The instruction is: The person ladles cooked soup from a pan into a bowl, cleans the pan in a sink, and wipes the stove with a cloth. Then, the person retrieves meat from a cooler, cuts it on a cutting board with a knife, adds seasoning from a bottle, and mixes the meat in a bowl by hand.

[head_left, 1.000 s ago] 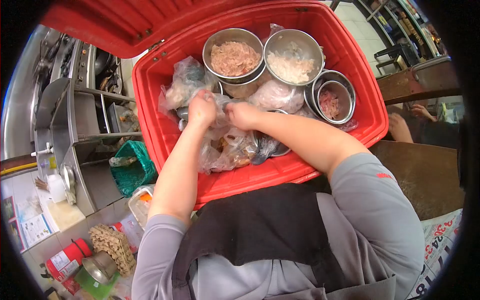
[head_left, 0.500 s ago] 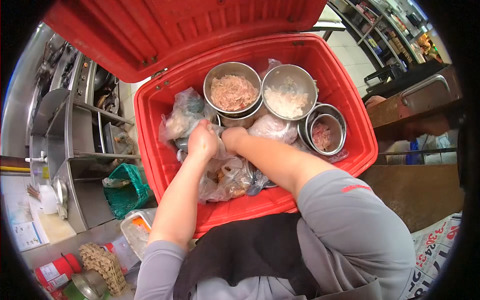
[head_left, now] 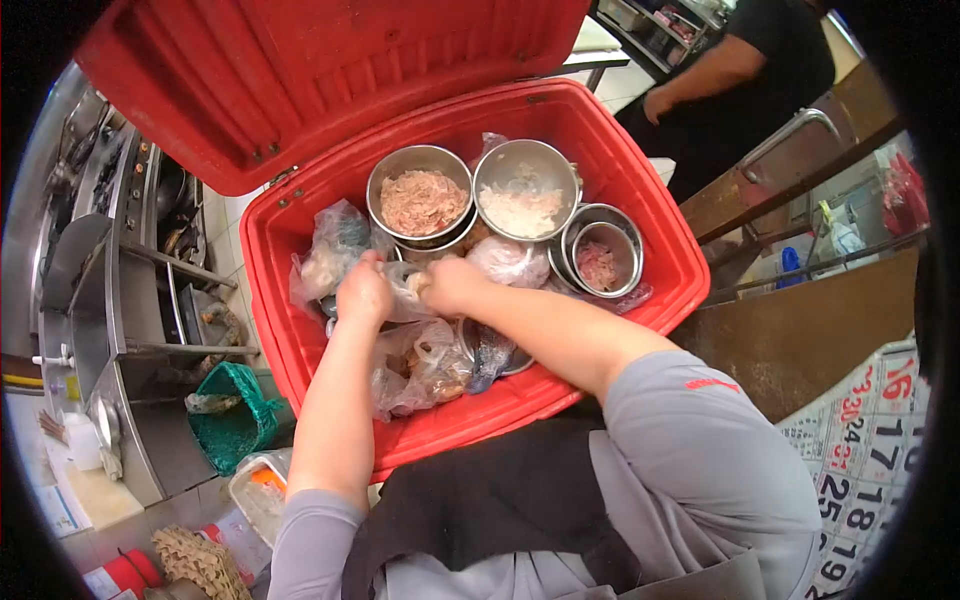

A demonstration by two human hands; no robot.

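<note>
Inside the red cooler box (head_left: 262, 290), both hands grip a clear plastic bag (head_left: 404, 298). My left hand (head_left: 364, 292) is closed on one side of it, and my right hand (head_left: 452, 288) pinches the other side. Just beyond stands a steel pot of pale pink shredded meat (head_left: 424, 202). Beside that pot is a steel bowl of whitish pieces (head_left: 522, 208). Nested steel containers (head_left: 606, 252) with pink meat sit at the right. Another knotted bag (head_left: 335, 250) lies left of my hands, and a bag with orange-brown contents (head_left: 428, 362) lies nearer me. What the gripped bag holds is hidden.
The cooler's red lid (head_left: 330, 70) stands raised at the back. A green lined bin (head_left: 232, 420) and a plastic tub (head_left: 258, 492) are on the left floor. A person in black (head_left: 745, 90) stands at the upper right, beyond a metal counter. Calendar sheets (head_left: 865, 470) lie at lower right.
The view has shifted, so the cooler appears further left. My hands have moved slightly apart, with the bag stretched between them. The person in black has come into fuller view.
</note>
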